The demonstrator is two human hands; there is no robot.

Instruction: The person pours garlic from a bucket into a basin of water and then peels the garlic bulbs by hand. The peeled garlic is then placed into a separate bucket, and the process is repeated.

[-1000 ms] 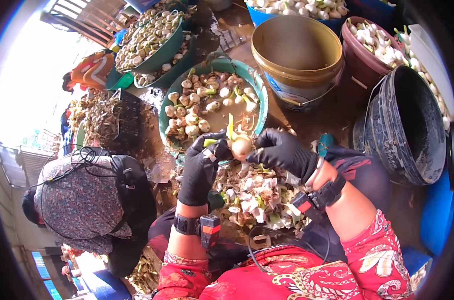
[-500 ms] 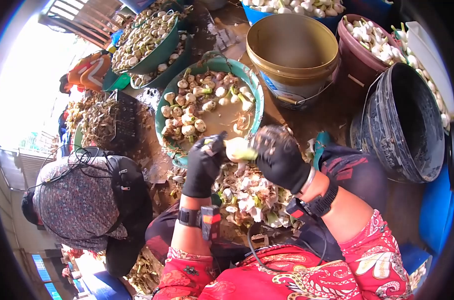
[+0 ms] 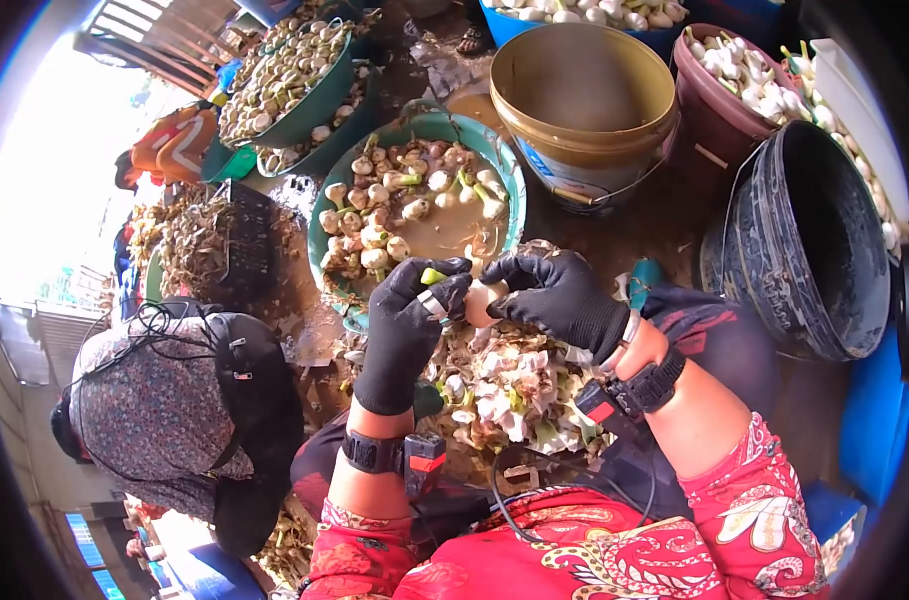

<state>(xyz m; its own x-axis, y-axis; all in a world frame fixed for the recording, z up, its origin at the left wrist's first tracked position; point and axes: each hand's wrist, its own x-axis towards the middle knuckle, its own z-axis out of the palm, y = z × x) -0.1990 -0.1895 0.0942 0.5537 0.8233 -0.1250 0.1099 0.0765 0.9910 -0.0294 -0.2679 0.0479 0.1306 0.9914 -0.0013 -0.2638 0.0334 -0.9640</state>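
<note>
A garlic bulb point(image 3: 484, 303) is held between my two black-gloved hands, above a heap of papery garlic peelings point(image 3: 509, 385). My left hand point(image 3: 414, 315) is closed around its stem side, and a short green stem end point(image 3: 432, 276) pokes out over the fingers. A whitish band shows on one of those fingers. From the other side, the thumb and fingers of my right hand point(image 3: 564, 300) pinch the bulb. Just beyond my hands stands a green basin point(image 3: 515, 195) with several soiled garlic bulbs point(image 3: 374, 238) in it.
A tan bucket point(image 3: 584, 140), a maroon tub of white garlic point(image 3: 719, 140) and stacked black buckets point(image 3: 774, 250) stand right. Heaped garlic basins point(image 3: 314, 110) and a black crate of dry peelings point(image 3: 244, 240) are at left. A person in a patterned cap point(image 3: 164, 400) sits close left.
The bulb has been turned: its green stem pointed toward my right hand before and now sticks up at my left hand. My hands have drawn closer together.
</note>
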